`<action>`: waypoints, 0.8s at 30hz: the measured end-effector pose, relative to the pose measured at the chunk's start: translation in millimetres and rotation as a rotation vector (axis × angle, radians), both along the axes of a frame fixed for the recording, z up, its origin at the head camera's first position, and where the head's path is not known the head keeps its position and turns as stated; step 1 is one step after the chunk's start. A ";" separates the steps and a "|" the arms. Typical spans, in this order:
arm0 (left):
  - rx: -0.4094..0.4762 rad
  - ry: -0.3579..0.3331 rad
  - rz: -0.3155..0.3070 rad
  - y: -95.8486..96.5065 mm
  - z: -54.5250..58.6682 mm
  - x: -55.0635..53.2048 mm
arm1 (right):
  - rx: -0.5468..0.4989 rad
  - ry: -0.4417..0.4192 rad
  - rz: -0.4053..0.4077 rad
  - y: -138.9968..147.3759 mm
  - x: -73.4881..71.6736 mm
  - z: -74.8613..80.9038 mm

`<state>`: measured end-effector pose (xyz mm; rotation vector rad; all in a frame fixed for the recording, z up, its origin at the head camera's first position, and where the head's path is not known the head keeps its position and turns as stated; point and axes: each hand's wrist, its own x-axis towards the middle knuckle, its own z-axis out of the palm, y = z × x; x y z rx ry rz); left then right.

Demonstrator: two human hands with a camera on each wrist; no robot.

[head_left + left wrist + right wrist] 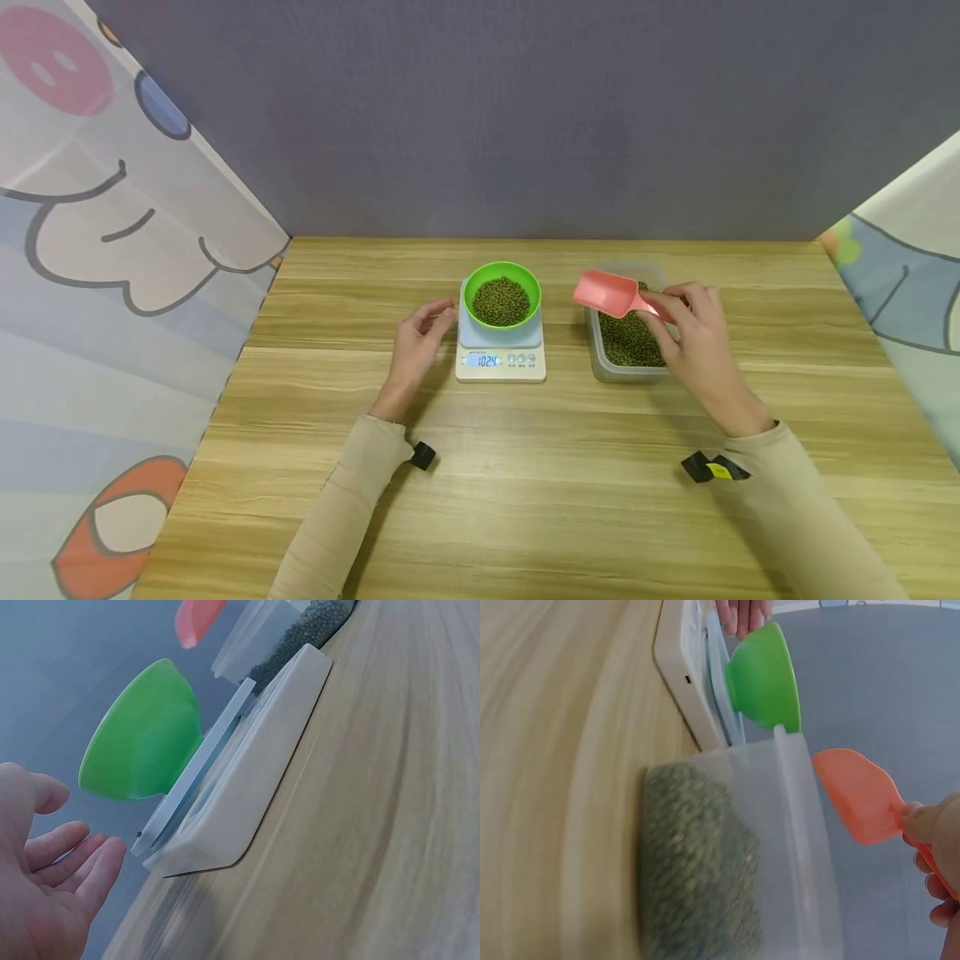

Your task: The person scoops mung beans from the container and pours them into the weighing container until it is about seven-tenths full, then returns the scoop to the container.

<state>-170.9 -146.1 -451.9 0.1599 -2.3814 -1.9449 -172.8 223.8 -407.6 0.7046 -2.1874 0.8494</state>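
My right hand (701, 346) pinches the handle of a pink-red scoop (606, 293), held over the left rim of a clear plastic tub (600, 362). The scoop's bowl points left, and no beans show in it. Small green beans (630, 342), like mung beans, lie in the tub. A bright green bowl (528, 312) with more of these beans (501, 302) stands on a white kitchen scale (498, 373), whose lit display shows the digits 1024. My left hand (420, 346) is beside the scale's left edge, fingers loosely bent and holding nothing; the left wrist view shows a gap between fingertips and bowl.
Scale and tub stand side by side on a wood-grain table (495, 500), with a strip of tabletop between them. A grey panel (525, 125) rises along the table's far edge. Cartoon-printed sheets (112, 333) flank both sides. A black strap (423, 455) sits at the left wrist.
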 end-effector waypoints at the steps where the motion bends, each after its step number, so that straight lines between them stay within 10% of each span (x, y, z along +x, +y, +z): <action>1: 0.000 -0.001 0.000 -0.1 0.0 -0.1 | -0.007 -0.008 -0.011 3.1 1.5 -1.7; 24: 0.022 -0.040 0.018 0.3 6.0 3.1 | 0.132 -0.123 -0.099 46.7 32.9 -10.6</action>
